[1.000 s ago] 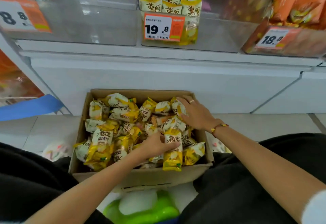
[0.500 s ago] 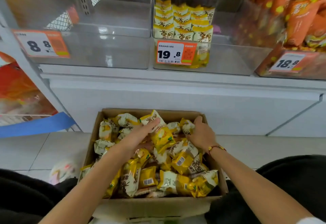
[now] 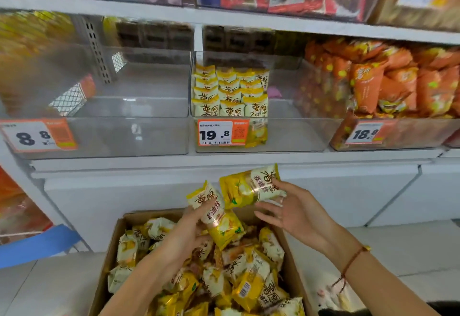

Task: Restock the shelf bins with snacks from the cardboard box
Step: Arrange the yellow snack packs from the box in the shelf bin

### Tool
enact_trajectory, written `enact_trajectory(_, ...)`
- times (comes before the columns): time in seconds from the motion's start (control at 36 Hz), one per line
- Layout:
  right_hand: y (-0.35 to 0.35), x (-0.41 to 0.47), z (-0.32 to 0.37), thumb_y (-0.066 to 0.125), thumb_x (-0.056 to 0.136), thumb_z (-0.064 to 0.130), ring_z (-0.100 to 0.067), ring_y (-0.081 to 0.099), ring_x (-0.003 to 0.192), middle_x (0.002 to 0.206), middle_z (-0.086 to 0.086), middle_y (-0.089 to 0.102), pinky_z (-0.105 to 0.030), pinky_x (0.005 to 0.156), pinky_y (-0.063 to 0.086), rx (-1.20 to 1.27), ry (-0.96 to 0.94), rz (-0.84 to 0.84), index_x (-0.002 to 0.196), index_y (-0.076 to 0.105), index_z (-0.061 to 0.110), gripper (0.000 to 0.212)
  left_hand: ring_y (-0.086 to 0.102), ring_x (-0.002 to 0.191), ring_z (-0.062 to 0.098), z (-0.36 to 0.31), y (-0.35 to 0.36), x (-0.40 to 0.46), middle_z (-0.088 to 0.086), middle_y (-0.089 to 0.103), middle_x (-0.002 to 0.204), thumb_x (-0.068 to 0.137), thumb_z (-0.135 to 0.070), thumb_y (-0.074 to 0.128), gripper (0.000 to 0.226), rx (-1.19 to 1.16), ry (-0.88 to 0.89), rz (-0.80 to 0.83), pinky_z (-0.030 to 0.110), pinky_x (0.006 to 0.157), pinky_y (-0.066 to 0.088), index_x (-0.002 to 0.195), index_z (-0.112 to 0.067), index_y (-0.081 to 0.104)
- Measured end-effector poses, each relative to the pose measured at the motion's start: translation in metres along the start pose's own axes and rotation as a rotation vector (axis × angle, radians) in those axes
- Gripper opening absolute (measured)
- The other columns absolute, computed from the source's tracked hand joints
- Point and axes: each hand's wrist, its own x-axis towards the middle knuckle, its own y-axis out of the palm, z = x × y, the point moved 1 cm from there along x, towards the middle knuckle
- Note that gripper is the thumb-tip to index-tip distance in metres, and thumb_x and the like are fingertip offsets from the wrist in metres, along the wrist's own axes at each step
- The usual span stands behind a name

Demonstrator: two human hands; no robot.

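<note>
The snack packets (image 3: 219,216) were bright yellow and cream-white with dark brown lettering, and the same colours filled the brown cardboard box (image 3: 109,261). The bin (image 3: 286,136) was clear, its price tag (image 3: 223,132) orange and white with black numerals. The neighbouring bags (image 3: 388,84) were orange dotted with yellow. A red cord bracelet (image 3: 351,262) circled one wrist.

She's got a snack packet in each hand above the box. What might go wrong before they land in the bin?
The right hand pinches its packet only by the fingertips, so it may slip back into the cardboard box. The stacked rows in the middle bin stand neatly; pushing packets in carelessly might topple them. The left hand holds its packet more firmly.
</note>
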Motion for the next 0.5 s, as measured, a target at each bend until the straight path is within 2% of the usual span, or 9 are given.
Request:
enact_trajectory(0.03, 0.004, -0.005, 0.005, 0.092, 0.047, 0.029, -0.028, 0.068, 0.092, 0.097, -0.012, 0.064, -0.039, 0.074, 0.057, -0.005, -0.014, 0.004, 0.110, 0.061, 0.008, 0.073, 0.067, 0.094, 0.023, -0.005, 0.005, -0.001, 0.002, 0.071, 0.101, 0.083, -0.031, 0.062, 0.034, 0.003, 0.027, -0.002, 0.035, 0.077, 0.051, 0.114, -0.022, 0.054)
enact_trajectory(0.08, 0.011, -0.011, 0.015, 0.082, 0.068, 0.031, -0.025, 0.069, 0.086, 0.095, -0.009, 0.061, -0.031, 0.064, 0.056, -0.029, -0.032, -0.025, 0.105, 0.061, 0.012, 0.046, 0.065, 0.099, 0.025, -0.019, 0.017, -0.005, 0.005, 0.067, 0.109, 0.087, -0.027, 0.060, 0.035, 0.021, 0.094, 0.003, 0.032, 0.075, 0.052, 0.120, -0.019, 0.050)
enact_trajectory(0.14, 0.019, -0.016, 0.025, 0.069, 0.077, 0.035, -0.021, 0.070, 0.085, 0.095, -0.006, 0.058, -0.027, 0.060, 0.053, -0.084, -0.068, -0.051, 0.106, 0.061, 0.018, 0.035, 0.066, 0.090, 0.017, -0.034, 0.031, -0.012, -0.001, 0.066, 0.101, 0.088, -0.030, 0.060, 0.023, 0.072, 0.178, 0.020, 0.022, 0.066, 0.054, 0.109, -0.024, 0.051)
enact_trajectory(0.19, 0.027, -0.019, 0.037, 0.067, 0.072, 0.036, -0.018, 0.068, 0.081, 0.085, -0.002, 0.056, -0.026, 0.067, 0.048, -0.160, -0.143, -0.063, 0.102, 0.062, 0.020, 0.035, 0.063, 0.078, 0.004, -0.049, 0.041, -0.017, -0.008, 0.064, 0.093, 0.090, -0.029, 0.059, 0.011, 0.100, 0.250, 0.026, 0.012, 0.052, 0.049, 0.094, -0.030, 0.049)
enact_trajectory(0.28, 0.036, -0.024, 0.063, 0.070, 0.067, 0.037, -0.015, 0.067, 0.081, 0.079, 0.002, 0.058, -0.028, 0.078, 0.046, -0.245, -0.241, -0.067, 0.097, 0.062, 0.021, 0.035, 0.068, 0.081, 0.002, -0.076, 0.056, -0.014, -0.004, 0.068, 0.105, 0.088, -0.026, 0.063, 0.020, 0.134, 0.371, 0.003, 0.014, 0.058, 0.052, 0.106, -0.029, 0.055)
enact_trajectory(0.33, 0.038, -0.025, 0.084, 0.070, 0.068, 0.036, -0.014, 0.068, 0.088, 0.090, 0.000, 0.066, -0.028, 0.082, 0.049, -0.280, -0.298, -0.060, 0.103, 0.065, 0.021, 0.038, 0.068, 0.083, 0.002, -0.096, 0.063, -0.010, -0.004, 0.068, 0.106, 0.084, -0.021, 0.067, 0.026, 0.155, 0.469, -0.019, 0.018, 0.063, 0.054, 0.106, -0.030, 0.056)
enact_trajectory(0.39, 0.040, -0.028, 0.107, 0.069, 0.072, 0.035, -0.015, 0.067, 0.097, 0.103, -0.003, 0.070, -0.028, 0.084, 0.051, -0.308, -0.366, -0.045, 0.112, 0.066, 0.019, 0.044, 0.066, 0.093, 0.005, -0.116, 0.069, -0.010, -0.006, 0.068, 0.108, 0.080, -0.022, 0.071, 0.034, 0.214, 0.564, -0.012, 0.015, 0.066, 0.053, 0.110, -0.029, 0.055)
enact_trajectory(0.5, 0.038, -0.031, 0.149, 0.071, 0.069, 0.031, -0.019, 0.067, 0.101, 0.109, -0.004, 0.071, -0.030, 0.082, 0.056, -0.292, -0.473, -0.048, 0.111, 0.066, 0.017, 0.045, 0.065, 0.096, 0.004, -0.150, 0.080, -0.009, -0.010, 0.069, 0.106, 0.070, -0.034, 0.072, 0.046, 0.316, 0.681, 0.004, 0.009, 0.066, 0.050, 0.113, -0.026, 0.058)
